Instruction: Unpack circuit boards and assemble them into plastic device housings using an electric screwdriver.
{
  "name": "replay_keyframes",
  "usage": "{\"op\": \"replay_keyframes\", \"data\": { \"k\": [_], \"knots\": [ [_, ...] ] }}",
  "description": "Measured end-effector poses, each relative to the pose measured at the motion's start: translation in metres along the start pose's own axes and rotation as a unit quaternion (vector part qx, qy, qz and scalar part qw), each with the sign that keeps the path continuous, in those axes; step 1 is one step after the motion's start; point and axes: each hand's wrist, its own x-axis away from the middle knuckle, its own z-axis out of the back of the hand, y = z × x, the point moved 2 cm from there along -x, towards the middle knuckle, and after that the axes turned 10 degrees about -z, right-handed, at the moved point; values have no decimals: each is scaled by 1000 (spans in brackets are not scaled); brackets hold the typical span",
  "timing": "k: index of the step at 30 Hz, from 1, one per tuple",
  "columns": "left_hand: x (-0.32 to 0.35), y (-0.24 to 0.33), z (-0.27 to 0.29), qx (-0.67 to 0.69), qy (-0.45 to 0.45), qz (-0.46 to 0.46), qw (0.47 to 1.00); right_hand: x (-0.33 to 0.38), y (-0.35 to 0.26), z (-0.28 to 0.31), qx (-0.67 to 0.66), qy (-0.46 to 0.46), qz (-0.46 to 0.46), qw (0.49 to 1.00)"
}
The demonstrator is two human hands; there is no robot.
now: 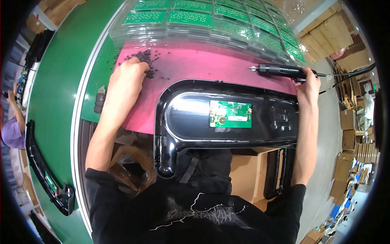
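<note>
My left hand (131, 77) is over a pile of small black screws (149, 61) on the pink mat (193, 63). Its fingers are curled together at the pile's near edge, and their tips are hidden. In my right hand (309, 86) is a black electric screwdriver (282, 70), held level with its bit pointing left and its cable running off to the right. Between my forearms lies a glossy black plastic housing (187, 118), its hollow side up, overhanging the mat's near edge. A green circuit board (230, 114) sits inside it, near the middle.
Clear plastic trays of green circuit boards (189, 17) are stacked at the back. On the green conveyor (53, 101) to the left lies another black housing (46, 175). Open cardboard boxes (250, 175) stand below the near edge. Far left, another person (14, 130) works.
</note>
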Motion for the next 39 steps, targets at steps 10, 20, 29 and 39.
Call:
{"op": "replay_keyframes", "data": {
  "k": [10,20,29,39],
  "knots": [
    [-19,-4,-7,47,39,-8,998,18,20,-38,30,-71,74,994],
    [-51,62,8,311,65,-76,945,68,-4,-52,-318,-222,-43,921],
    [-57,115,0,507,-9,-115,854,127,-21,-67,-364,-363,-9,858],
    [-55,115,-9,611,-71,-45,787,149,-46,-48,-315,-374,168,856]
  ]
}}
